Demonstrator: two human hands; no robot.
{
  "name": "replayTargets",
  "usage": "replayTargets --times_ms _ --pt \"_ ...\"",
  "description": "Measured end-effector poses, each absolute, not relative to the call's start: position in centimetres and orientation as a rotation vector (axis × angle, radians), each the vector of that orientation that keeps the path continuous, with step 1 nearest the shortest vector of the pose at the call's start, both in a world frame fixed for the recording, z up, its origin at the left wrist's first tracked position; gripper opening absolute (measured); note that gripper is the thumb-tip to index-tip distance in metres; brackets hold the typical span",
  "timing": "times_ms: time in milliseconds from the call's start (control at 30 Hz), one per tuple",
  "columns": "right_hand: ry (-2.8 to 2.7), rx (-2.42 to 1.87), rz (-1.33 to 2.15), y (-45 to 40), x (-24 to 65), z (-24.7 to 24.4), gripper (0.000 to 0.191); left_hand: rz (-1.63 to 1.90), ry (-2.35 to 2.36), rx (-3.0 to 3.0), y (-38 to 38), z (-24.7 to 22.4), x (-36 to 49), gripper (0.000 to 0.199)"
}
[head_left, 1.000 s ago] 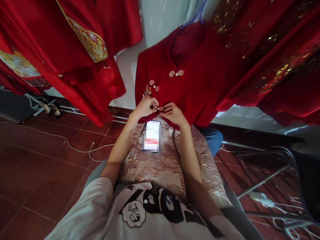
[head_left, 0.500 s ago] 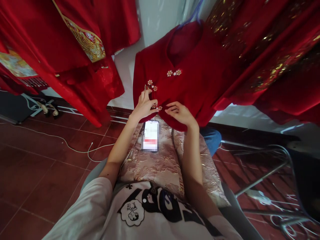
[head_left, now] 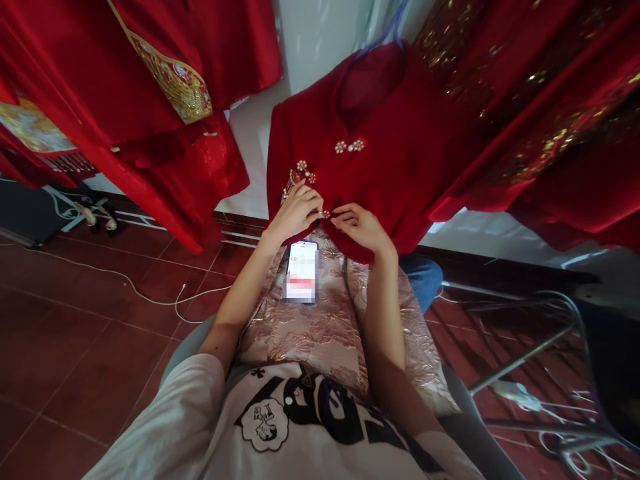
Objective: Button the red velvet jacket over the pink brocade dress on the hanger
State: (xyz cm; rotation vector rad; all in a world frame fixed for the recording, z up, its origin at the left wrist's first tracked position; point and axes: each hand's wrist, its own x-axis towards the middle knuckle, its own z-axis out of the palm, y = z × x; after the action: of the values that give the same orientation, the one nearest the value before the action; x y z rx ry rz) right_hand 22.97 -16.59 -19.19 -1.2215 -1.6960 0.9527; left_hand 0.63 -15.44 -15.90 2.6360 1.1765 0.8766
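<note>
A red jacket [head_left: 395, 153] hangs on a blue hanger [head_left: 395, 27], its lower front edge over my lap. Its upper flower-shaped beaded fastener [head_left: 350, 146] lies across the chest. My left hand [head_left: 300, 210] pinches the lower beaded fastener [head_left: 325, 215] near the hem, with its fingertips close together. Just to the right, my right hand [head_left: 361, 228] has its bent fingers on the jacket edge beside that fastener; what its fingertips pinch is too small to make out. More beaded ornaments [head_left: 303, 170] show above my left hand.
A lit phone [head_left: 303, 272] lies on the shiny pink fabric [head_left: 325, 333] over my lap. Red garments hang at left [head_left: 150, 133] and right [head_left: 550, 133]. A metal-framed chair [head_left: 530, 353] stands at right; a white cable [head_left: 150, 298] runs over the tiled floor.
My left hand has moved slightly right, closer to my right hand, and its fingers have closed together at the lower fastener. My right hand has hardly moved.
</note>
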Motion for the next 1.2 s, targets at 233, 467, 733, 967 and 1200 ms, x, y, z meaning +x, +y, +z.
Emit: replayTargets --times_ms 233,467,733,967,1200 --pt "-1.665 -1.253 0.867 -16.2 21.9 -19.7 0.043 0.898 1.141 2.571 -15.3 -16.2 0.3 0.015" --pt "-1.618 -1.28 0.764 -15.9 18.9 -20.7 0.054 1.015 1.074 2.418 -15.2 -16.4 0.8 0.016" --pt "-1.521 -1.325 0.608 -16.8 20.5 -18.2 0.018 1.179 1.214 1.552 -13.0 -16.9 1.4 0.018" --pt "-1.542 -1.283 0.651 -17.5 21.5 -17.0 0.015 1.224 1.163 1.325 -11.2 -16.1 0.5 0.037" --pt "-1.61 -1.265 0.655 -17.6 21.1 -16.9 0.013 1.256 1.299 1.205 -10.3 -15.3 2.7 0.012"
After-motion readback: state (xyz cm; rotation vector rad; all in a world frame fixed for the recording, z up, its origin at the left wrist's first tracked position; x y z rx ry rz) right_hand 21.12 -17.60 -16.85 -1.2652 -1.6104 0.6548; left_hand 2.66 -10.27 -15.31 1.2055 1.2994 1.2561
